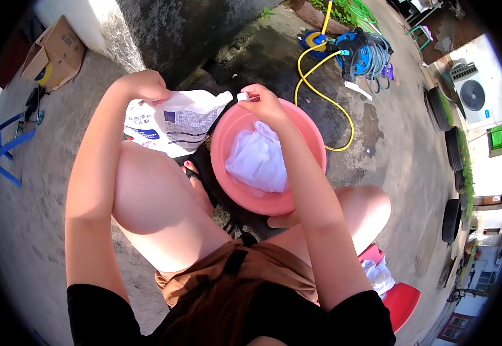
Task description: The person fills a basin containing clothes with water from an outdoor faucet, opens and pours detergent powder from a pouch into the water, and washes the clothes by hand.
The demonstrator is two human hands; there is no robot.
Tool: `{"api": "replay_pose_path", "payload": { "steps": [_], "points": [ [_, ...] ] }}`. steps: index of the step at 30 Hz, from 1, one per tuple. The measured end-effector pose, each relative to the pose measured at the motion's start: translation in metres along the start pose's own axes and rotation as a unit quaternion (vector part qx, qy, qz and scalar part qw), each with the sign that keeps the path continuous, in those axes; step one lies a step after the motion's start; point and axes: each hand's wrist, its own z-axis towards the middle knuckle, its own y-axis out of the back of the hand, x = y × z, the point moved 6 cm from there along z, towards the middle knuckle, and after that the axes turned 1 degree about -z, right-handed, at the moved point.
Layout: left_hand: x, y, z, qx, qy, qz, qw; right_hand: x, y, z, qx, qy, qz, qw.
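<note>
My left hand (150,87) is closed on the upper edge of a white printed refill pouch (176,124), tipped so its spout points right toward the basin. Between the fingers of my right hand (262,104) is a small white cap (243,97), just apart from the spout. Below that hand stands a round pink basin (222,183) on the wet ground. A bunched white cloth (257,158) lies inside it, partly covered by my right forearm.
A yellow hose (352,124) runs from a blue hose reel (366,55) beyond the basin. At left are a cardboard box (63,52) and a blue stool (0,141). A red container (404,303) with white cloth (378,275) stands behind my right side. Tires (453,150) line the right.
</note>
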Motion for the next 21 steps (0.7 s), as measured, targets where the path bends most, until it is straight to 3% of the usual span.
{"api": "replay_pose_path", "payload": {
  "steps": [11,14,17,20,21],
  "points": [
    [-0.005,0.001,0.001,0.002,0.001,-0.005,1.0,0.017,-0.019,0.017,0.084,0.057,0.061,0.993],
    [-0.005,0.001,0.001,0.0,-0.001,-0.01,1.0,0.016,-0.018,0.019,0.094,0.034,-0.02,0.995],
    [-0.005,0.001,0.002,0.0,-0.002,-0.012,1.0,0.023,-0.014,0.021,0.14,-0.138,-0.183,0.963],
    [-0.004,0.001,0.003,0.002,0.002,-0.013,1.0,0.017,-0.01,0.021,0.101,-0.151,-0.185,0.966],
    [-0.004,0.002,0.004,-0.001,-0.005,-0.013,1.0,0.021,-0.013,0.023,0.095,-0.067,-0.151,0.982]
  ]
}}
